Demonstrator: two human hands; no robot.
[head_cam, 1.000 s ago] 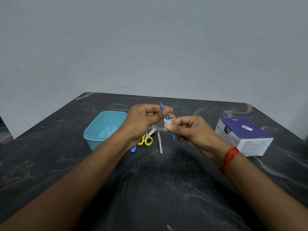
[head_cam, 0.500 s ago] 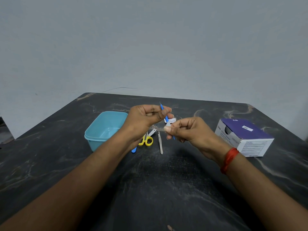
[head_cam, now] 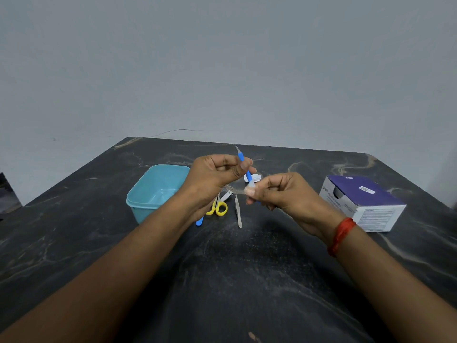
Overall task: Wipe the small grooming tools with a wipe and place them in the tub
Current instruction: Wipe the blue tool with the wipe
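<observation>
My left hand pinches a thin blue-handled grooming tool near its upper end, metal tip pointing up. My right hand pinches a small white wipe around the tool's lower part. Both hands hover above the dark table. The light blue tub stands open just left of my left hand; I see nothing in it. On the table under my hands lie yellow-handled scissors, metal tweezers, a nail clipper and a blue-tipped tool, partly hidden by my left wrist.
A purple and white box sits on the right of the dark marbled table. A torn white wipe packet lies behind my hands. A grey wall rises behind the table's far edge.
My right hand with the wipe has slid a little down and right along the blue tool. My left hand has kept its hold and barely moved.
</observation>
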